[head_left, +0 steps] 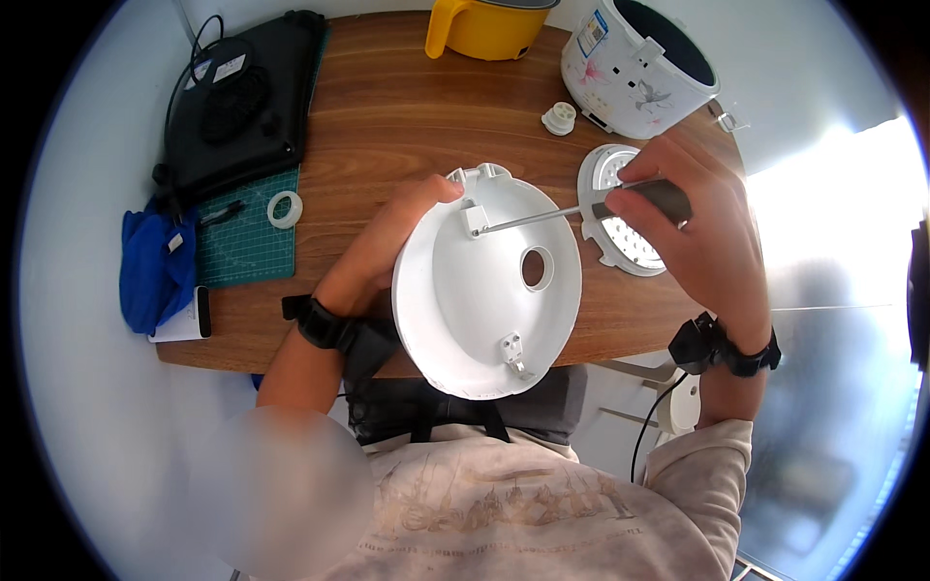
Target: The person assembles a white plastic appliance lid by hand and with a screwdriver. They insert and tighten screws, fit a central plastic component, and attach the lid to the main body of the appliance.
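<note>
Everything is placed here by the white lid (460, 310), which is held tilted, hollow inner side showing, over the near edge of the worktop (373, 97). Far to the left of the lid, the room is closed off by a pale, plain wall (82, 242). Nearer the lid on that side, a blue cloth bundle (150, 276) is laid partly over a white box (182, 324), and a green gridded mat (254, 254) is spread, with a white ring (285, 210) on it. Beyond these, to the lid's far left, a flat black case (266, 126) is set down with its cable. The worktop is finished in brown wood grain with darker streaks, and its far edge is curved by the lens. The lid's left rim is gripped by the left hand (412, 215), closed around it, most fingers hidden. Beyond the lid, a yellow pot (492, 31), a small white cap (559, 118) and a flowered white cooker body (610, 82) are lined up rightward. To the lid's right, a perforated white disc (630, 244) is partly covered by the right hand (699, 218), in which a screwdriver (533, 221) is grasped, fingers curled around its dark handle; its tip is brought to a small block inside the lid. Farther right of the lid, a glossy pale surface (823, 290) is lit by strong glare.
</note>
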Action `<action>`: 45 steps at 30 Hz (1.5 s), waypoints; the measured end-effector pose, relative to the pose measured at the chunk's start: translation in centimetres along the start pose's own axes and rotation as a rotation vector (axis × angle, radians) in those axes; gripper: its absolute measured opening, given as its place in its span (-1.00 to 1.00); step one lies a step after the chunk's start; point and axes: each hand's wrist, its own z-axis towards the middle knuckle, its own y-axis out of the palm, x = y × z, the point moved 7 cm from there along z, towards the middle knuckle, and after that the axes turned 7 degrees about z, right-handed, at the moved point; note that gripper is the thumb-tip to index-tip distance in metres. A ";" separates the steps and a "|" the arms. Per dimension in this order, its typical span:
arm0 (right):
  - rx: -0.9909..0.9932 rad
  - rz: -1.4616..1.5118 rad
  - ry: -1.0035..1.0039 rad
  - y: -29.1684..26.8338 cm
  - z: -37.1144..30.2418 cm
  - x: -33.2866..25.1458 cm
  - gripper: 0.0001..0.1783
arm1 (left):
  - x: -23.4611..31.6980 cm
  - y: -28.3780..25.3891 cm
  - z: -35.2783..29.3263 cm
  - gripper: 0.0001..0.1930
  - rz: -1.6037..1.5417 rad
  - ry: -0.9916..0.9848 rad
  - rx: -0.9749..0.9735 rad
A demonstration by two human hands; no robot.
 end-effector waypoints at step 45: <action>-0.009 0.190 -0.224 -0.8 -1.6 -6.4 -0.58 | 1.7 1.1 -1.0 -0.59 0.147 0.280 -0.090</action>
